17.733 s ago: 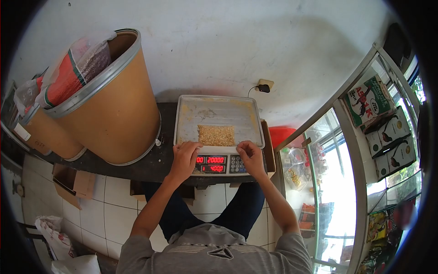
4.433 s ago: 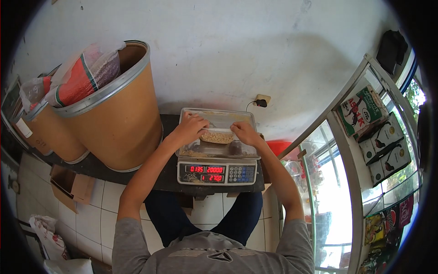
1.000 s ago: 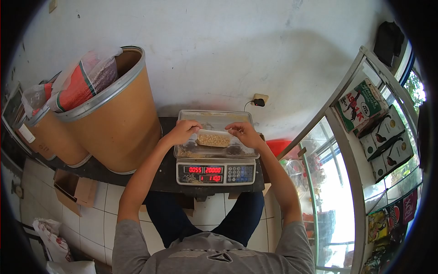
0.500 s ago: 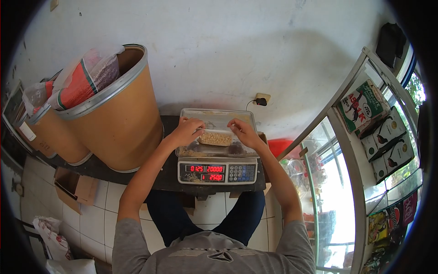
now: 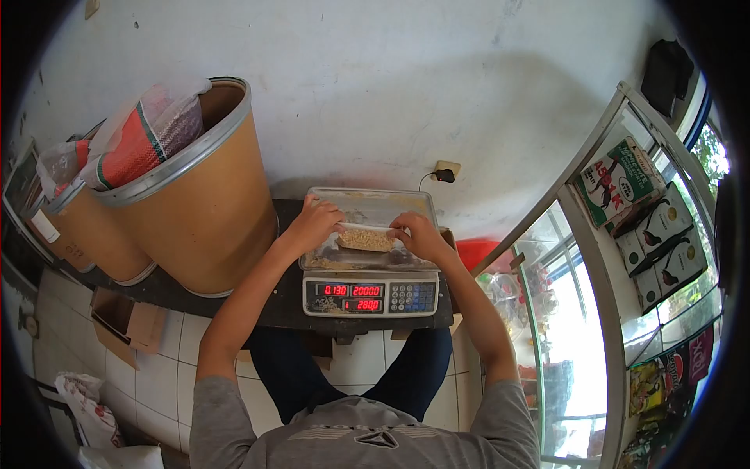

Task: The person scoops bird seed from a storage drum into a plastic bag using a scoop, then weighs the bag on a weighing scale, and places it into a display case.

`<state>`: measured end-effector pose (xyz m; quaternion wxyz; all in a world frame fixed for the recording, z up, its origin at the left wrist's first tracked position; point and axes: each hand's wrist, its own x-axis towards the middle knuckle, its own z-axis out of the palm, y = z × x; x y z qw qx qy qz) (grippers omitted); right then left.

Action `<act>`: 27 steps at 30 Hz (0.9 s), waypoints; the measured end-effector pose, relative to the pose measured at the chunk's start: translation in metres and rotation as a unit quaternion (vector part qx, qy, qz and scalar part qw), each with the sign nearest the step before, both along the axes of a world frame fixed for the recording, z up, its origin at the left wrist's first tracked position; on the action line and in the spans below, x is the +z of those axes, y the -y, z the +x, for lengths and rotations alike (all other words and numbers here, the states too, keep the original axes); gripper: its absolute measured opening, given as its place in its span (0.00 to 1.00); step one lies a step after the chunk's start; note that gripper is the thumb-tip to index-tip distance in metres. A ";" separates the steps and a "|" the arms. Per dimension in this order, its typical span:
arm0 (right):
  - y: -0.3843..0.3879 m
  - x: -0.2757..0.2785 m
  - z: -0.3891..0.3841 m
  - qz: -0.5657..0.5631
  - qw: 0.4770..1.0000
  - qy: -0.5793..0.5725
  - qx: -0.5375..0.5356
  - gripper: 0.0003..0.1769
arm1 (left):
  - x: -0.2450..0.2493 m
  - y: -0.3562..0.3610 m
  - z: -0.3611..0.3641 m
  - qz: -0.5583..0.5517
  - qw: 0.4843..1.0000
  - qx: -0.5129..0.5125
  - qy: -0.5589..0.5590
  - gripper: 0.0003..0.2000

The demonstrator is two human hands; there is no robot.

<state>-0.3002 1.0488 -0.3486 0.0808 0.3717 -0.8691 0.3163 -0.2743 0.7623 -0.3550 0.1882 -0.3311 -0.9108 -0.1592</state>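
A small clear plastic bag of pale, grain-like bits point(image 5: 366, 240) lies on the metal pan point(image 5: 375, 202) of a digital scale point(image 5: 371, 294). My left hand point(image 5: 314, 224) is closed at the upper left corner of the bag, fingers pinched on its plastic edge. At the upper right corner, my right hand point(image 5: 418, 234) pinches the same edge between thumb and fingers. A whitish strip of plastic is stretched between the two hands. Red digits glow on the scale's display, the first reading 0.130. Dusty residue marks the pan.
On the left stand a large brown drum point(image 5: 195, 187) with a sack point(image 5: 144, 144) in it and a smaller drum point(image 5: 109, 234). The scale sits on a dark table point(image 5: 273, 309). A plug point(image 5: 445, 175) is in the wall socket. To the right is a glass display case point(image 5: 582, 195) with packages.
My right hand has come down and left onto the bag's edge, and the plastic between my hands is now pulled straight. The display's first number went from 0.125 to 0.130.
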 end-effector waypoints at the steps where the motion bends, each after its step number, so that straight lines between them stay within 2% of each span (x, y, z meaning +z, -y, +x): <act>1: 0.000 0.001 0.000 0.000 1.000 0.000 0.000 0.08 | 0.002 0.001 0.000 0.000 1.000 0.000 0.000 0.06; 3: -0.002 0.002 0.001 -0.039 0.998 0.047 0.013 0.09 | 0.004 0.003 0.001 0.046 0.995 -0.018 0.084 0.06; 7: -0.011 -0.001 -0.002 -0.047 0.992 0.119 0.014 0.11 | 0.006 0.006 0.002 0.070 0.987 -0.007 0.145 0.07; 9: -0.013 -0.002 -0.002 -0.058 0.984 0.167 -0.005 0.13 | -0.001 0.005 -0.002 0.202 0.958 -0.022 0.203 0.09; 10: -0.013 -0.002 -0.002 -0.058 0.984 0.167 -0.006 0.13 | -0.006 0.003 -0.002 0.203 0.958 -0.023 0.204 0.09; 12: -0.013 -0.002 -0.002 -0.058 0.981 0.183 -0.022 0.12 | -0.014 -0.003 0.000 0.327 0.919 -0.020 0.219 0.10; 15: -0.011 -0.001 0.002 -0.074 0.973 0.213 -0.044 0.13 | -0.019 -0.006 0.000 0.354 0.900 -0.003 0.256 0.10; 18: -0.016 -0.007 -0.002 -0.088 0.970 0.224 -0.041 0.13 | -0.021 -0.004 0.000 0.318 0.919 0.019 0.234 0.10; 21: -0.018 -0.009 -0.003 -0.099 0.969 0.221 -0.041 0.13 | -0.030 -0.002 -0.003 0.352 0.917 -0.001 0.190 0.11; 25: -0.017 -0.012 -0.004 -0.103 0.970 0.218 -0.029 0.13 | -0.021 -0.003 0.001 0.322 0.925 0.009 0.199 0.11; 27: -0.015 -0.014 -0.005 -0.135 0.962 0.238 -0.005 0.12 | -0.014 -0.008 0.006 0.349 0.909 0.023 0.226 0.10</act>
